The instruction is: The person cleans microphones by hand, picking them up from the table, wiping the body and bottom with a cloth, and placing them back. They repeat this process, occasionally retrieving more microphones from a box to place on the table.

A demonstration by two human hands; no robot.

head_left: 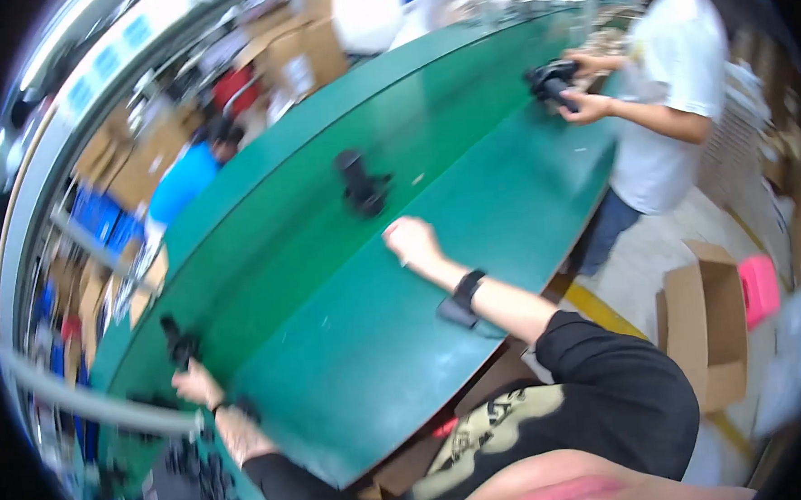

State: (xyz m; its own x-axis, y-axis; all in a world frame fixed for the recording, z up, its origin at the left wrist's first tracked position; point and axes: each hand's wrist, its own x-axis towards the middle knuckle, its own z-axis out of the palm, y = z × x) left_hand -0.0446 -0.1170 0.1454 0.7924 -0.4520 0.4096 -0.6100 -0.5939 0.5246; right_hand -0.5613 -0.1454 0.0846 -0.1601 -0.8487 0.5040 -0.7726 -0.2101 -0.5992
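My left hand (197, 385) reaches to the left end of a long green work surface. Its fingers close around the lower end of a dark device (180, 341) with an upright cylindrical part, blurred. My right hand (414, 242) hovers over the middle, fingers curled in; whether anything small is inside is hidden. Just beyond it, apart from the hand, a black device (359, 181) with a thick cylinder and a wider pronged base lies on the darker green strip (274, 248). A small dark flat object (458, 312) is below my right wrist, near the front edge.
At the right a co-worker in a white shirt (672, 64) holds a similar black device (552, 84). Another person in blue (184, 184) is beyond the far ledge. Several black parts (200, 482) lie at lower left. An open carton (708, 324) stands on the floor at right.
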